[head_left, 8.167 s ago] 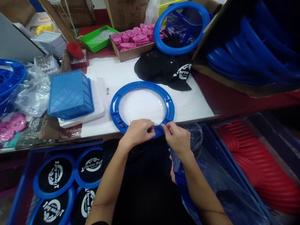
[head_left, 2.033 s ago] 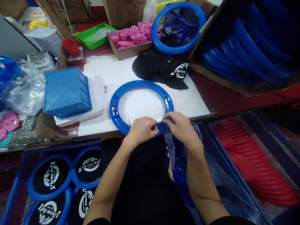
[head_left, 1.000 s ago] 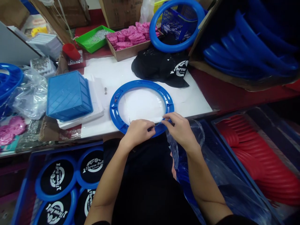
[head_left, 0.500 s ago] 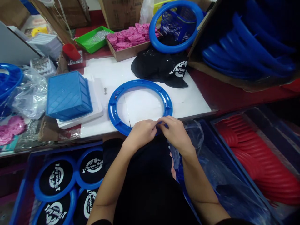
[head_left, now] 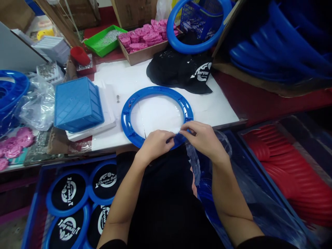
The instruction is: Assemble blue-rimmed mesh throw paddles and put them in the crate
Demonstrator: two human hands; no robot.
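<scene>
A blue plastic ring (head_left: 128, 119) lies on the white sheet (head_left: 103, 138) at the table's front edge, its ribbed side up. A thin reddish wire sits in its upper left part. My left hand (head_left: 158, 142) is closed in a pinch at the ring's near edge; what its fingertips hold is too small to tell. Just to the right, my right hand (head_left: 202, 135) pinches over the near right part of the ring, its fingertips close to the left ones. Beyond the ring lies black fabric (head_left: 171, 69) with white print. Two small metal discs (head_left: 118, 99) rest left of the ring.
An upturned blue basket (head_left: 77, 103) stands at left. Behind are a green tray (head_left: 102, 45), a box of pink pieces (head_left: 142, 55) and another blue ring (head_left: 192, 47). A carton of blue rings (head_left: 264, 58) is at right; crates hold finished discs (head_left: 67, 192) and red rings (head_left: 293, 176).
My fingertips have drawn slightly apart, with my right hand moved right and a little up along the ring. The whole view has shifted slightly.
</scene>
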